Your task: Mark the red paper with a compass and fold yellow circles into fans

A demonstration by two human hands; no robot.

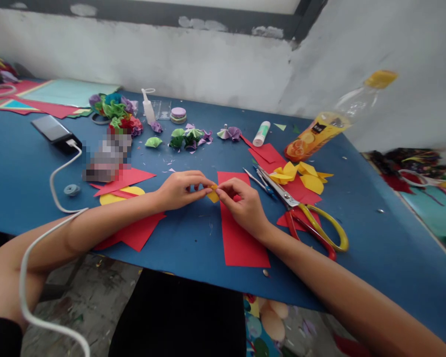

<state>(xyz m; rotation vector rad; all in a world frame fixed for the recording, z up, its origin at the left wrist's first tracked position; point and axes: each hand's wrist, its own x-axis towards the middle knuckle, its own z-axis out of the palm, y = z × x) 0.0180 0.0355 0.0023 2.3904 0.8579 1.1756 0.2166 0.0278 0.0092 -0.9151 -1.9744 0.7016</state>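
Observation:
A small folded piece of yellow paper [213, 196] is pinched between the fingertips of both hands, just above the blue table. My left hand [184, 190] grips its left side, thumb and forefinger closed. From the other side my right hand [243, 201] holds it in a similar pinch. Under the right hand lies a sheet of red paper [243, 248]. To the right rest large scissors [288, 201] with red and yellow handles, beside blue-handled tweezers [263, 185] and folded yellow paper pieces [305, 174]. More red paper [143, 232] and yellow paper lie by my left forearm.
An orange drink bottle [319, 131] stands at the back right near a glue stick [261, 134]. Crumpled paper flowers [115, 109], a white squeeze bottle [147, 107] and a round stack [178, 115] line the back. A white cable [54, 186] runs from a dark device [55, 133] across my left arm.

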